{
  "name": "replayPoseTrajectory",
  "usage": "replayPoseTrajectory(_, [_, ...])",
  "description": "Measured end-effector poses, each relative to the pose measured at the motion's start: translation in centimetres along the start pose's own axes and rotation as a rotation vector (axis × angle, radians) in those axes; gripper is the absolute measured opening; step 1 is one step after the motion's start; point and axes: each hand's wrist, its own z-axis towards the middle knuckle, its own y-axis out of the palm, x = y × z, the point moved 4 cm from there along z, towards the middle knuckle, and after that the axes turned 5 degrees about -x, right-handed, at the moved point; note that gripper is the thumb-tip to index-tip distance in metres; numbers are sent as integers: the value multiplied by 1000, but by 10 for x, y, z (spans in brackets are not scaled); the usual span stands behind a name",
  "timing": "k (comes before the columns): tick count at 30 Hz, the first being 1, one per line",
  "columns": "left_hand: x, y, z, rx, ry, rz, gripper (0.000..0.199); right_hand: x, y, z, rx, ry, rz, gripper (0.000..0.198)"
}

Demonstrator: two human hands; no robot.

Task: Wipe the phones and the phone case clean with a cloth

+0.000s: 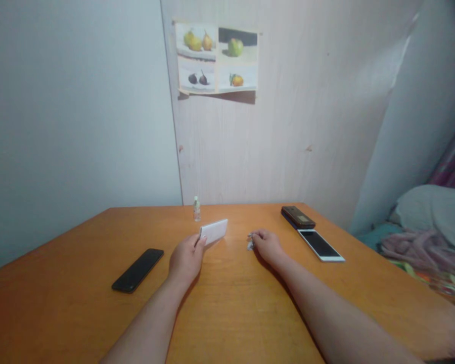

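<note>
In the middle of the wooden table (227, 313), my left hand (185, 259) grips a thin white phone (214, 231) by its near end. It is tilted up on its long edge, with a pale broad face toward me. My right hand (267, 245) is closed, its fingers pinching a small crumpled greyish-white cloth or tissue (250, 242) close to the tabletop. A gap separates the two hands. Beyond the left hand a small clear bottle (196, 210) with a pale cap stands upright.
A black phone (138, 270) lies left of my left hand. At right, a white phone with a dark screen (320, 245) touches a dark brown case-like item (299, 217). Behind the table is a wall with a fruit print (218, 60). Bedding (432, 227) lies beyond the right edge.
</note>
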Motion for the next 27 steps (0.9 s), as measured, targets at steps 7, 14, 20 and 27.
replayPoseTrajectory(7, [-13,7,-4,40,-158,-368,38,1,4,3,-3,-9,16,23])
replayPoseTrajectory(14, [-5,-4,-12,33,-226,-498,52,-2,4,3,34,-5,19,22])
replayPoseTrajectory(20, [-2,-31,-34,56,-315,-582,62,-4,3,3,34,-5,13,23])
replayPoseTrajectory(27, [-24,-51,-65,-11,-503,-670,63,-1,5,5,-13,-3,-35,25])
